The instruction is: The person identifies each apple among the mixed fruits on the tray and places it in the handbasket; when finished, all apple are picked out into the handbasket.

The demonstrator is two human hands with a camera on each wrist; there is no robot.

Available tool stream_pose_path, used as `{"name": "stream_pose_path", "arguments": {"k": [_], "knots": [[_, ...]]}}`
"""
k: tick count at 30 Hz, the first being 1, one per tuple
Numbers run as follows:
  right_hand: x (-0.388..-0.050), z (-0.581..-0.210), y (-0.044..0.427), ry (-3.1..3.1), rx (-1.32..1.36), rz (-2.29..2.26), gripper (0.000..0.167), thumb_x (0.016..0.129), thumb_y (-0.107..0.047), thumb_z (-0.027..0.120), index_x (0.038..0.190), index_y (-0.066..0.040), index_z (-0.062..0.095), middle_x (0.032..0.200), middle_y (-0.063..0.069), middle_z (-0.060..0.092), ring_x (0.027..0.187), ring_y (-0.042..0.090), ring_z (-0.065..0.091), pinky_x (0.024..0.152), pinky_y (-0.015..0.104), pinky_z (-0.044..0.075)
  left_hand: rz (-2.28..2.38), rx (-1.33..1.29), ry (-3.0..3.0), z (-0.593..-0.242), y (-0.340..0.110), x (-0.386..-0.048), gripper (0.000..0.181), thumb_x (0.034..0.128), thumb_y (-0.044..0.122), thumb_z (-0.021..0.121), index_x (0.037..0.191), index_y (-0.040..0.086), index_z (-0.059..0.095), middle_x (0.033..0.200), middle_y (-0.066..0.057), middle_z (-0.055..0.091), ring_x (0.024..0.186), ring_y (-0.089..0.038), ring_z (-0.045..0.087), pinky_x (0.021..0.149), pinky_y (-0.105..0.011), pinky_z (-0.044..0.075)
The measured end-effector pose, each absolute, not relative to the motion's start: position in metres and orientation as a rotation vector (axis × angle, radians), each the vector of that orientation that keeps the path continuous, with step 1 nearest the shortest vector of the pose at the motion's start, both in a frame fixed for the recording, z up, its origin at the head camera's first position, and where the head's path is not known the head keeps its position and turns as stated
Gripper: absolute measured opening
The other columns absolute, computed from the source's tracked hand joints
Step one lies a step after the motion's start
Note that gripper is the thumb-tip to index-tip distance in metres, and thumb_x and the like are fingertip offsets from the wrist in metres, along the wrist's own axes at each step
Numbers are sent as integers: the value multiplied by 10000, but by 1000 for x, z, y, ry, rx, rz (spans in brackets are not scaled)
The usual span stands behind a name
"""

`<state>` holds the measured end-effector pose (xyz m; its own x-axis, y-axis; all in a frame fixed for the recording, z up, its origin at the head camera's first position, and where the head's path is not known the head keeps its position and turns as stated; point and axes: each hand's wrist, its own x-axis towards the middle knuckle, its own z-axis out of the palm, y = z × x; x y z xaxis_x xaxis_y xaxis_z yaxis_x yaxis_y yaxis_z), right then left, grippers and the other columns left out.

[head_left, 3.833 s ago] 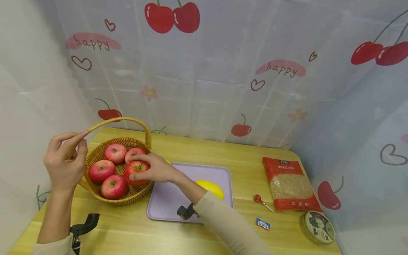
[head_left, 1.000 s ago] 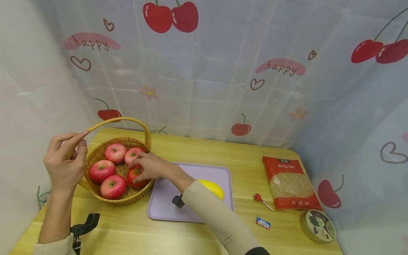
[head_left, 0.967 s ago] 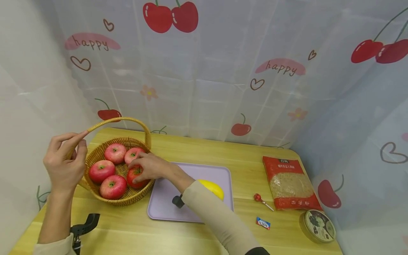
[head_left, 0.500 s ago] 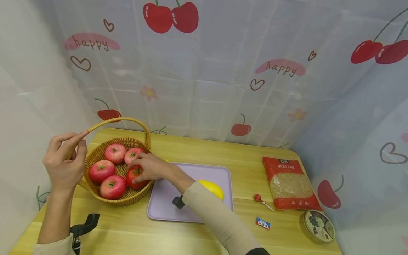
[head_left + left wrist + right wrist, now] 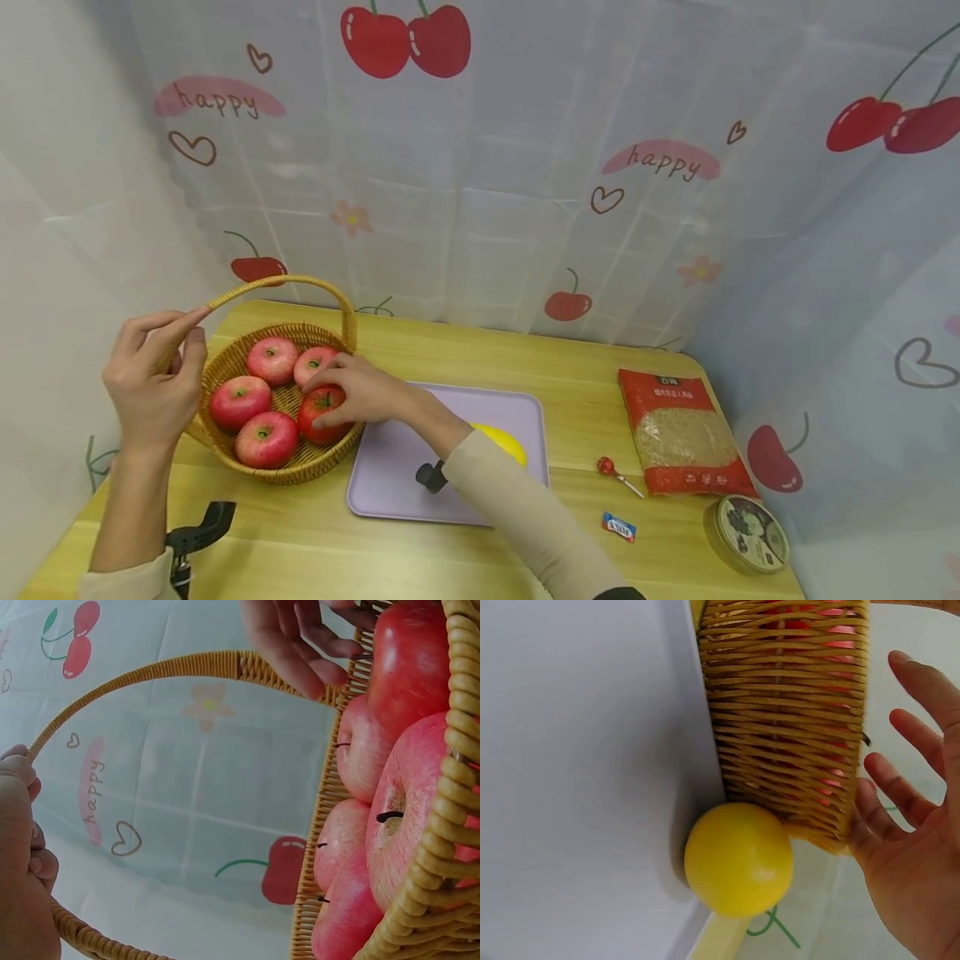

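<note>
My left hand [image 5: 153, 379] grips the arched handle [image 5: 161, 669] of a wicker basket [image 5: 330, 454] at the left of the table. Several pink-red apples [image 5: 267, 439] lie in the basket. At its right side sits a darker red, tomato-like fruit [image 5: 321, 408] with a green stem. Over that fruit hovers my right hand [image 5: 371, 392]; its fingers look spread and loose in the right wrist view, beside the basket's rim. A smooth yellow fruit [image 5: 739, 859] rests at the tray's edge by the basket, hidden behind my right hand in the head view.
A lilac tray [image 5: 390, 500] lies right of the basket, with a yellow oval fruit [image 5: 504, 442] on it, partly behind my right sleeve. Farther right are a lollipop [image 5: 607, 467], a small blue-red wrapped sweet [image 5: 618, 526], a red food bag [image 5: 686, 433] and a round tin [image 5: 752, 535].
The dark red fruit, held higher in my right hand at first, has come down into the basket. Since then the right hand has risen slightly off it. My left hand has stayed on the handle.
</note>
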<state>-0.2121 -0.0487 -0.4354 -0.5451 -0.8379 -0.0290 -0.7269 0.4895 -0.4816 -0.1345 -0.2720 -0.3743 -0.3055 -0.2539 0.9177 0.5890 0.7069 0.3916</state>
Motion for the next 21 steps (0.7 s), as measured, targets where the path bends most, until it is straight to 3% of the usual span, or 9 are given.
{"name": "stream_pose_path", "arguments": {"k": [6,13,17,19,21], "knots": [[-213,-425,-18,2407,-1352,-845,565,865,-489,761,1363,-253,638,1297,-29,540,1190,116,476,947,204,401,-873,-257,-1712,-375,-272,-132,190,918,39,631,1002,-14,793,941,-282,639,607,58,343,621,-52,264],[-215,-417,42,2399,-1257,-1003,510,902,-428,737,1374,-279,615,1330,13,530,1185,228,509,927,372,504,-898,-120,-1702,-373,-258,-128,212,911,28,609,995,4,802,981,-274,656,778,95,508,655,-40,347],[-216,-417,78,2475,-1173,-1070,496,907,-432,730,1369,-303,606,1373,-23,509,1189,188,497,960,440,504,-817,61,-1694,-370,-241,-129,242,915,87,602,1047,74,805,1128,-171,668,1044,-43,541,849,-139,355],[-218,-418,95,2546,-1113,-1092,491,913,-457,712,1369,-314,602,1405,-30,501,1236,180,487,1000,475,481,-782,109,-1666,-369,-228,-130,254,908,121,611,1080,100,797,1248,-103,620,1174,-157,498,968,-249,318],[-221,-420,111,2637,-1035,-1100,487,929,-488,679,1372,-302,601,1422,-22,495,1275,200,481,1026,514,459,-757,72,-1654,-368,-213,-133,262,896,147,617,1088,93,786,1317,-87,573,1227,-267,479,1000,-355,295]]}}
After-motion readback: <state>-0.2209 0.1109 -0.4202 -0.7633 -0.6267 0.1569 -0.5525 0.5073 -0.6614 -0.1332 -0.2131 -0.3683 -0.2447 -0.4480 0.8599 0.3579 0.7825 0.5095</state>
